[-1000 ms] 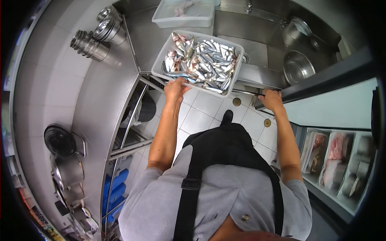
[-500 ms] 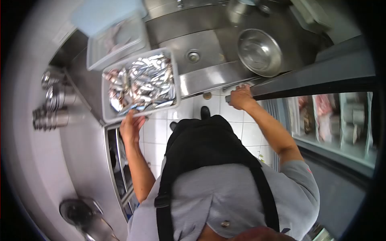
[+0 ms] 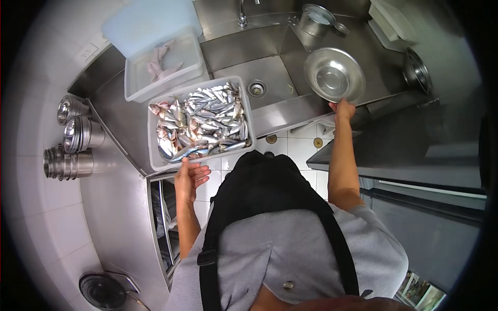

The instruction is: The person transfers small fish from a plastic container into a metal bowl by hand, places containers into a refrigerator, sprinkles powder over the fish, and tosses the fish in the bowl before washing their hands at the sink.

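Note:
A white plastic tub [image 3: 201, 165] full of small silvery fish [image 3: 210, 111] stands at the counter's front left corner, beside the sink. My left hand [image 3: 190, 179] is at the tub's near rim, fingers stretched out and thumb toward the rim; whether it bears any weight I cannot tell. On the counter right of the sink sits a wide metal bowl [image 3: 332, 78]. The fingers of my right hand [image 3: 343, 110] are closed on the bowl's near rim.
Behind the fish tub, a clear container [image 3: 136, 83] holds pale pieces, its bluish lid [image 3: 150, 23] leaning back. A sink [image 3: 249, 70] with a tap [image 3: 242, 18] lies between tub and bowl. A metal pot [image 3: 315, 22] stands behind. The dark fridge door [image 3: 399, 150] is at my right.
My right hand has left the fridge door and taken hold of the bowl's rim. The door has swung toward shut, covering the shelves. My left hand stays by the tub, fingers more spread.

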### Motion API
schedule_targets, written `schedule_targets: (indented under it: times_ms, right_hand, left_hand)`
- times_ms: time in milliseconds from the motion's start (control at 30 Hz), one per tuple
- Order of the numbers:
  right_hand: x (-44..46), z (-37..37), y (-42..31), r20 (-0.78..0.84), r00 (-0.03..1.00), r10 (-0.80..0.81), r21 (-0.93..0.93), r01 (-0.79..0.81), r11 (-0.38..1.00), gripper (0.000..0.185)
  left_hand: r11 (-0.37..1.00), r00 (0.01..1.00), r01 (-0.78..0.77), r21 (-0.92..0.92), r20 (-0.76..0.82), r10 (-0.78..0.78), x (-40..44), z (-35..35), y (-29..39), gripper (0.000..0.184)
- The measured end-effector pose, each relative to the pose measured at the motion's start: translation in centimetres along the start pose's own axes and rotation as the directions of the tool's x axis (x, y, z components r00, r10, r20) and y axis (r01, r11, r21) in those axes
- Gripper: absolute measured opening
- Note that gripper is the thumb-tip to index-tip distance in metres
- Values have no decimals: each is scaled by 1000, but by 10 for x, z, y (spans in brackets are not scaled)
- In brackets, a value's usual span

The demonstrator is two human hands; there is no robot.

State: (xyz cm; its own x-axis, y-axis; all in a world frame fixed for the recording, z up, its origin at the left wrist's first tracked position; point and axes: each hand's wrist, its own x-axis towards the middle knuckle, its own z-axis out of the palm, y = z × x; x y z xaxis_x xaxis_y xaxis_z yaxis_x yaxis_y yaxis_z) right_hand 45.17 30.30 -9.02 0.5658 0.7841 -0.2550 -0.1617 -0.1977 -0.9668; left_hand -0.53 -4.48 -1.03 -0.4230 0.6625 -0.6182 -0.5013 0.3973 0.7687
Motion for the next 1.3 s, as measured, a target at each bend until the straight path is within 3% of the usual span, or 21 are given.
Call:
schedule_targets:
  times_ms: [133, 233, 333, 433, 533, 633, 700, 733, 767, 800, 867, 900, 967, 1033, 1133, 1167, 1200, 1267, 1300]
  right_hand:
    - [-32, 48, -33, 210, 969, -129, -168, 165, 972, 27]
    - [-7, 104, -13, 387, 917, -100, -253, 210, 945, 26]
    - [36, 167, 35, 387, 917, 100, -526, 130, 841, 25]
    - [117, 215, 139, 449, 840, 305, -748, 167, 642, 26]
    - [91, 236, 142, 394, 781, 484, -801, 34, 597, 22]
    - [122, 251, 192, 380, 663, 645, -890, 72, 449, 19]
    - [132, 241, 205, 341, 628, 700, -892, -18, 451, 34]
    - [145, 241, 215, 439, 665, 603, -897, 357, 259, 38]
    - [155, 252, 225, 584, 629, 513, -741, 671, 21, 43]
    - [159, 266, 215, 614, 575, 541, -725, 681, 98, 55]
    - [117, 311, 162, 765, 601, 231, -636, 761, 126, 50]
    - [88, 321, 139, 903, 407, -133, -360, 890, 281, 38]
    - [-14, 332, 32, 950, 192, -246, 56, 671, 739, 27]
    - [-105, 321, -47, 987, -37, -154, 148, 563, 813, 21]
    - [-190, 296, -66, 887, -460, 36, 269, 579, 770, 26]
    - [-204, 291, -50, 846, -533, -16, 424, 654, 626, 33]
    - [-220, 290, -44, 802, -592, 77, 451, 686, 571, 43]
    - [-247, 284, -38, 787, -566, 246, 480, 812, 332, 58]
    - [-257, 282, -30, 807, -544, 233, 487, 834, 260, 62]
  left_hand:
    - [997, 998, -66, -50, -6, 66, 9, 4, -4, 49]
    - [995, 997, -67, -72, -43, 65, 7, 7, -8, 46]
    - [992, 990, -85, -91, -117, 74, 6, 12, -3, 42]
    - [987, 962, -109, -118, -264, 75, -1, 26, -4, 39]
    - [981, 906, -124, -152, -420, 49, -4, 49, -10, 38]
    - [978, 860, -146, -147, -508, 52, 0, 64, -13, 38]
    - [977, 841, -164, -134, -537, 67, -3, 69, -13, 37]
    - [986, 818, -139, -95, -572, 60, -2, 71, -13, 38]
    - [986, 804, -139, -89, -592, 60, 0, 71, -16, 37]
    - [987, 783, -142, -81, -619, 62, -1, 70, -19, 35]
    - [980, 796, -161, -117, -603, 59, 0, 73, -19, 33]
    - [981, 803, -163, -107, -592, 69, -2, 74, -18, 32]
    - [980, 832, -162, -112, -550, 74, -7, 80, -11, 29]
    - [975, 834, -181, -126, -546, 84, -6, 79, -13, 28]
    - [971, 843, -200, -131, -528, 103, -6, 74, -14, 28]
    - [969, 848, -207, -136, -519, 108, -6, 73, -18, 28]
    - [967, 853, -215, -140, -509, 115, -5, 71, -20, 27]
    - [962, 856, -232, -147, -500, 130, -5, 69, -22, 28]
    - [960, 856, -238, -144, -499, 137, -4, 68, -23, 28]
